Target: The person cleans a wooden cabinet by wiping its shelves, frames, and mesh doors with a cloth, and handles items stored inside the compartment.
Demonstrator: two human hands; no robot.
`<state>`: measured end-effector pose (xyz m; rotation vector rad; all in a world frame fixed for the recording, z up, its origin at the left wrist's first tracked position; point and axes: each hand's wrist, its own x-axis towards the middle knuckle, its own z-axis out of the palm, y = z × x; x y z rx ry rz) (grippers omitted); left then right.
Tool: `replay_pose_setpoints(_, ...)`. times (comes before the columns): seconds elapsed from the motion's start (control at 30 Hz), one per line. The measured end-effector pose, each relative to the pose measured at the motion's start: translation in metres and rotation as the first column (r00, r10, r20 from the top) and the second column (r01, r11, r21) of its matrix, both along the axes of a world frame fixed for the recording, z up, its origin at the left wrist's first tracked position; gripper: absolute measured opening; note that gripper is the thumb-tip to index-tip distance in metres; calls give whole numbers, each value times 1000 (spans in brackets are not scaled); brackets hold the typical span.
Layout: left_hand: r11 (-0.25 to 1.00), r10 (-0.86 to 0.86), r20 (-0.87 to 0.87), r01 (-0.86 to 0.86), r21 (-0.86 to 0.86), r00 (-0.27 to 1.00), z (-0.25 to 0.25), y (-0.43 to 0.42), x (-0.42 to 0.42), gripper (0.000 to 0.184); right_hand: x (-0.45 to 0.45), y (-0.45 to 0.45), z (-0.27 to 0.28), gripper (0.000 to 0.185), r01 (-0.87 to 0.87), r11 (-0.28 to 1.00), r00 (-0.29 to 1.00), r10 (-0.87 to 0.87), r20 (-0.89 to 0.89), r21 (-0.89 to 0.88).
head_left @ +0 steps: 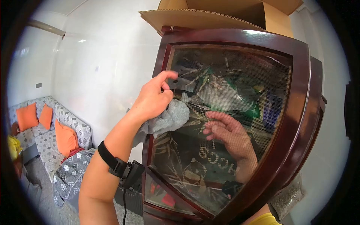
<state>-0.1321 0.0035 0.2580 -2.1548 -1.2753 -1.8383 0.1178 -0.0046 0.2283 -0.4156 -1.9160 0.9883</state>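
Note:
A grey cloth (172,118) bunches under my left hand (153,95), whose lower fingers hold it. The bent index finger reaches the left edge of a dark red wooden door (300,75) with a patterned glass pane (187,150). Through the pane my right hand (228,137) shows behind the glass, fingers half bent and apart, with nothing visible in them. The door frame hides part of the right forearm.
An open cardboard box (210,18) sits above the door. At the left stands a patterned sofa (48,144) with orange cushions (65,137). A dark cable (125,206) hangs from the left wrist strap (116,165). A plastic bag (288,198) is at lower right.

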Motion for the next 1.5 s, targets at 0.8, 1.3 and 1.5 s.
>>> replay_pose_setpoints(0.8, 986, -74, -98, 58, -159, 992, -75, -47, -18, 49, -56, 53, -36, 32, -242, 951, 954, 270, 135, -190)
replay_pose_setpoints(1.3, 998, -64, -80, 65, 1, 995, -114, -21, -2, 56, -73, 55, -46, 60, -206, 929, 957, 257, 137, -308)
replay_pose_setpoints(1.5, 997, -80, 40, 81, -12, 996, -116, -28, 5, 46, -77, 40, -47, 57, -185, 945, 966, 226, 128, -269)
